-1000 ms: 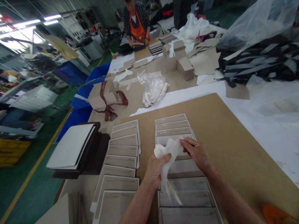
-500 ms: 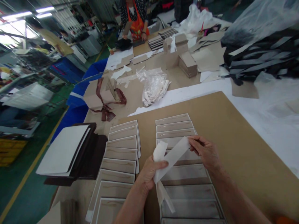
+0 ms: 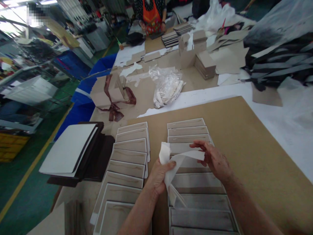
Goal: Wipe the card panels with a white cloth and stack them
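My left hand (image 3: 157, 178) is closed around a bunch of white, slightly see-through strips (image 3: 165, 151), thumb pressed on top. One strip curves to the right, and other ends hang below the fist. My right hand (image 3: 216, 161) has its fingers apart at that strip's free end; whether they touch it I cannot tell. Both hands are over the right-hand row of overlapping beige panels (image 3: 195, 181) with pale edges, several of them carrying a glossy band. A second row of beige panels (image 3: 128, 158), marked with brownish streaks, lies to the left.
Dark brown boards topped by a white sheet (image 3: 69, 148) lie at left. Beyond the brown board (image 3: 246, 147) are a clear plastic bag (image 3: 167, 86), a ribbon-tied bundle (image 3: 110, 91) and stacked card pieces (image 3: 205, 65). Black strips (image 3: 281, 58) heap at right. A person in an orange apron (image 3: 151, 18) stands opposite.
My right fingers have spread from their pinch on the strip's end. The strip has gone from taut and slanting to slack and curved. The view has shifted slightly.
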Tool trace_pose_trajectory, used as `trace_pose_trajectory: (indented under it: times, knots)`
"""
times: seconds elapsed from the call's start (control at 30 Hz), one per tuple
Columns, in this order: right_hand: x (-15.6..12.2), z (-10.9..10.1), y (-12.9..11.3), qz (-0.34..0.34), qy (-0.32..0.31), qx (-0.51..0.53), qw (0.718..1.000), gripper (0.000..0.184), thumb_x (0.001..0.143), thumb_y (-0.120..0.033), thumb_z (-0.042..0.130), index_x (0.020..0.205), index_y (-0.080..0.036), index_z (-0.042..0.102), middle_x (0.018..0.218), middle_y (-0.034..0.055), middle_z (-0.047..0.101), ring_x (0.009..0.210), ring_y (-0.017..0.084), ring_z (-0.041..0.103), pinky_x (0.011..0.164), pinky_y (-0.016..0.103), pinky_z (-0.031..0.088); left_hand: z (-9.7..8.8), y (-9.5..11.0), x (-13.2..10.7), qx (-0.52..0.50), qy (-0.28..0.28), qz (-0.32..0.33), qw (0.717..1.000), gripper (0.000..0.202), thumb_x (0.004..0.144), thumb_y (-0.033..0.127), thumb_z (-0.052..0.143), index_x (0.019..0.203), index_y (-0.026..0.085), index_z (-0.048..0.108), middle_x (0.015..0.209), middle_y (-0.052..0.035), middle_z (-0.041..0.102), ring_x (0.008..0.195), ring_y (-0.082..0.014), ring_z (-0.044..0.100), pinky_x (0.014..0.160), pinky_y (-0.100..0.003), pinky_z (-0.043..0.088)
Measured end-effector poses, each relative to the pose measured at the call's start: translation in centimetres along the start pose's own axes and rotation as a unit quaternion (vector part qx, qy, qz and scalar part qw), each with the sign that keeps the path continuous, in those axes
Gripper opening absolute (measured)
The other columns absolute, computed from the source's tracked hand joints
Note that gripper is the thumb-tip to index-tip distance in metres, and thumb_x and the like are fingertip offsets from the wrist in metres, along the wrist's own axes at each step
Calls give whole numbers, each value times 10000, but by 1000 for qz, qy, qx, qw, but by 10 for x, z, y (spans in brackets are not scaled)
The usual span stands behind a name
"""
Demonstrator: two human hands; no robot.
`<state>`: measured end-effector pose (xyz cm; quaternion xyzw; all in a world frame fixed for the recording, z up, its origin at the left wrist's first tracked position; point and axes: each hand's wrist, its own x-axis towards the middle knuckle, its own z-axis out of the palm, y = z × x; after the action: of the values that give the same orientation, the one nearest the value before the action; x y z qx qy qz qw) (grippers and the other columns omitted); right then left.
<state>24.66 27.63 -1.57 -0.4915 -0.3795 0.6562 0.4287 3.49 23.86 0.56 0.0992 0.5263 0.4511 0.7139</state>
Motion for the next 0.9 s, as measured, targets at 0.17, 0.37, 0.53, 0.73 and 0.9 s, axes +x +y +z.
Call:
trace_pose_trajectory:
  times: [0.17, 0.37, 0.53, 0.73, 0.9]
  knots:
    - [-3, -6, 0, -42, -60, -69, 995, 527, 761, -278, 704, 1275, -311, 595, 1303, 61, 595, 774, 134, 611, 566, 234, 455, 1, -3, 2, 6, 9, -20, 1000, 537, 486, 233, 939, 958, 119, 709, 792, -73, 760, 640, -172, 681, 627, -255, 546]
    - [-1, -2, -9, -87, -46, -137, 986, 235, 837, -434, 670, 811, -204, 708, 814, 36, 644, 653, 144, 544, 567, 264, 454, 1, -6, 4, 20, 11, -15, 1000, 519, 472, 253, 939, 927, 119, 729, 789, -68, 757, 638, -168, 667, 611, -250, 526]
    - [2, -8, 2, -66, 72, -73, 993, 353, 853, -511, 663, 680, -202, 663, 572, -4, 538, 566, 135, 479, 546, 269, 388, -5, -4, 5, 40, -1, -17, 999, 535, 445, 237, 945, 918, 103, 734, 801, -71, 748, 653, -153, 655, 592, -222, 516]
    - [9, -14, 11, -61, 155, -4, 986, 349, 794, -507, 730, 657, -196, 648, 541, -8, 533, 470, 115, 417, 438, 265, 314, -13, -2, 7, 51, 34, -9, 998, 456, 434, 228, 941, 801, 137, 685, 684, 13, 660, 565, -90, 591, 473, -164, 445]
    - [10, -15, 8, -54, 170, 15, 984, 327, 741, -482, 774, 705, -187, 638, 547, -9, 572, 433, 92, 420, 397, 233, 308, -15, 1, 10, 76, 68, 6, 995, 451, 429, 243, 927, 775, 143, 657, 629, 43, 608, 455, -38, 469, 383, -148, 327]
